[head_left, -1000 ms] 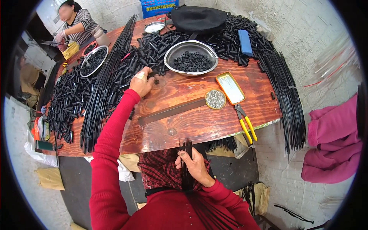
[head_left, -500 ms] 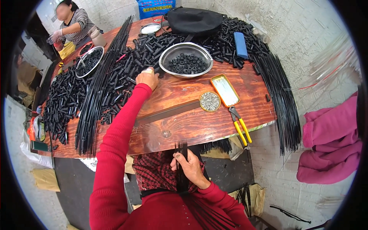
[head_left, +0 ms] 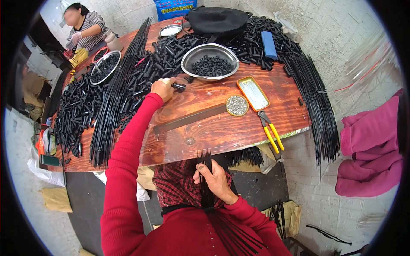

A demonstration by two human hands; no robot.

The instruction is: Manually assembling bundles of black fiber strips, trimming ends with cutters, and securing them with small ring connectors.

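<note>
The left hand (head_left: 162, 88) pinches a short black plastic tube (head_left: 178, 86) that juts past its fingertips; the right hand (head_left: 213, 180) grips a bundle of thin black rods (head_left: 206, 160).

You sit at a reddish-brown wooden desk (head_left: 222, 128) on a pale grey concrete floor (head_left: 316, 200). A whitish block wall (head_left: 333, 25) rises behind it, and a pink cloth (head_left: 371, 149) lies to your right in even daylight.

Showing two steel bowls (head_left: 209, 61) (head_left: 105, 67) of black pieces, one shallow round dish (head_left: 170, 30), one rectangular tin (head_left: 253, 93), one round lid of screws (head_left: 236, 105), one pair of yellow pliers (head_left: 270, 131), one blue block (head_left: 269, 45), one black bag (head_left: 218, 19).
</note>
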